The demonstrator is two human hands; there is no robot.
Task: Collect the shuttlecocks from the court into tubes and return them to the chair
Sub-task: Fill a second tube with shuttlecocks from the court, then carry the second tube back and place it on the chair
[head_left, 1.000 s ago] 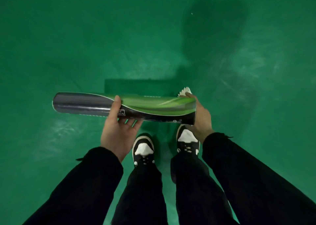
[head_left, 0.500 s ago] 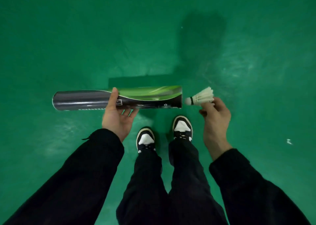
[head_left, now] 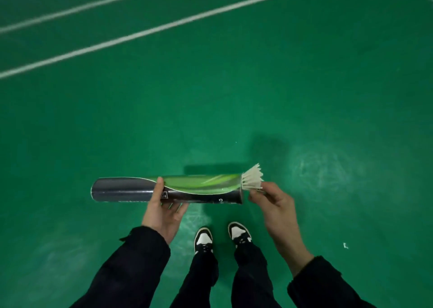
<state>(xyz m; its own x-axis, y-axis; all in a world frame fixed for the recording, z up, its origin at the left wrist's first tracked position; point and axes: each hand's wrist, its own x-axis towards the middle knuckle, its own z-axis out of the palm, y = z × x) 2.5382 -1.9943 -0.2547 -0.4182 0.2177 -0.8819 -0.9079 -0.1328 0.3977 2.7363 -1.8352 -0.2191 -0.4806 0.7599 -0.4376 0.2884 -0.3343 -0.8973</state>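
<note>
The person is feeding a shuttlecock (head_left: 252,178) cork-first into the open mouth of a shuttlecock tube (head_left: 168,189), and the step will go best if the tube is kept level and steady while the feathers are being pushed straight along its axis, not at a slant, so the skirt is not crushing against the rim. The left hand (head_left: 164,216) is wrapping the tube near its middle from underneath, its grip clamped on the tube with the thumb lying over the top. The right hand (head_left: 274,204), at 3 o'clock of the tube's mouth, is pinching the feather edge, its grip closed on the shuttlecock. The shuttlecock is sitting partly inside the mouth, its white feathers fanning out and its cork hidden within. The tube is lying horizontal above the green court floor (head_left: 328,96), dark grey at its 9 o'clock end and swirled green toward the mouth. A small white scrap (head_left: 345,245) is lying on the floor at 4 o'clock.
</note>
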